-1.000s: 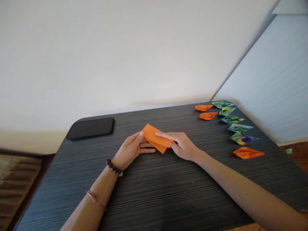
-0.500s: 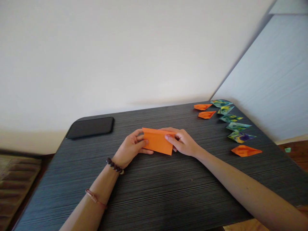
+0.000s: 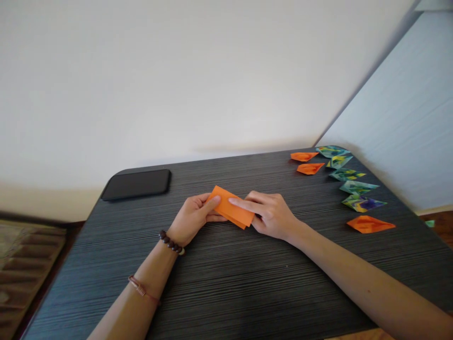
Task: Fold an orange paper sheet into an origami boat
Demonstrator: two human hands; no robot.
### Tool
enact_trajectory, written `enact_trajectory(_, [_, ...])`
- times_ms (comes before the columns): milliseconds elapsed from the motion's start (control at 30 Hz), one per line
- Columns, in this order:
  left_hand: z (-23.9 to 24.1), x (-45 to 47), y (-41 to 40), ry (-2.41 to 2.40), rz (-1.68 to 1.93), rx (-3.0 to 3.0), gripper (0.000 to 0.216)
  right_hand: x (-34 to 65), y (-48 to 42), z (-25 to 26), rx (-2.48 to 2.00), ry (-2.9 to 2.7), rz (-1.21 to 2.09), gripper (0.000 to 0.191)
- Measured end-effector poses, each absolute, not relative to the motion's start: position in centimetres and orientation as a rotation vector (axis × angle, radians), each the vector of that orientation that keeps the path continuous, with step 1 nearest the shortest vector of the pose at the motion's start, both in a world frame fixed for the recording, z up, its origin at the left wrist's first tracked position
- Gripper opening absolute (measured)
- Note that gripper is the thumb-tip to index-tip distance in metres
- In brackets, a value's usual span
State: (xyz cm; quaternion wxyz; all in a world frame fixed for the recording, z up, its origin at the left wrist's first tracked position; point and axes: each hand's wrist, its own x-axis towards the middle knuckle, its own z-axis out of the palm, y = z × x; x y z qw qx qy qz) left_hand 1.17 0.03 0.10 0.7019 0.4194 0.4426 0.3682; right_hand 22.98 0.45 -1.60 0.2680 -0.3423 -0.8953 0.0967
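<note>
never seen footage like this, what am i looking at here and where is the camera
There is no machine here. These are a person's two bare hands, filmed by one camera worn on the head that looks forward and down, so the arms reach in from the bottom edge. The left hand, with a beaded bracelet on its wrist, and the right hand hold a folded orange paper between them over a dark striped table. The right forefinger lies across the paper's top. A black phone lies at the far left. Along the right side sit small folded paper shapes: three orange ones and five patterned ones.
</note>
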Motion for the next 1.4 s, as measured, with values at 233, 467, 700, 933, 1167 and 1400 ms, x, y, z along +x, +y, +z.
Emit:
enact_trajectory(233, [-0.1,1.5,-0.2,0.995,0.964,1.0,0.029,22.6,-0.4,-0.7,-0.968,-2.043,0.833,0.039])
enact_trajectory(467, [0.1,1.6,-0.3,1.077,0.866,1.027,0.033,22.7,0.5,-2.0,-1.201,-1.755,0.976,0.018])
enact_trajectory(700, [1.2,0.9,0.0,1.278,0.728,1.121,0.043,23.3,1.0,-1.5,-1.127,-1.79,1.114,0.018])
enact_trajectory(933, [0.9,0.5,0.1,1.284,0.779,1.13,0.044,23.1,0.7,-1.3,-1.07,-1.776,1.096,0.019])
enact_trajectory(1167, [0.7,0.6,0.0,1.256,0.814,1.076,0.043,23.4,0.5,-1.2,-1.064,-1.752,1.117,0.024])
enact_trajectory(1400, [0.8,0.7,0.0,1.266,0.808,1.093,0.043,23.5,0.5,-1.2,-1.053,-1.694,1.222,0.027])
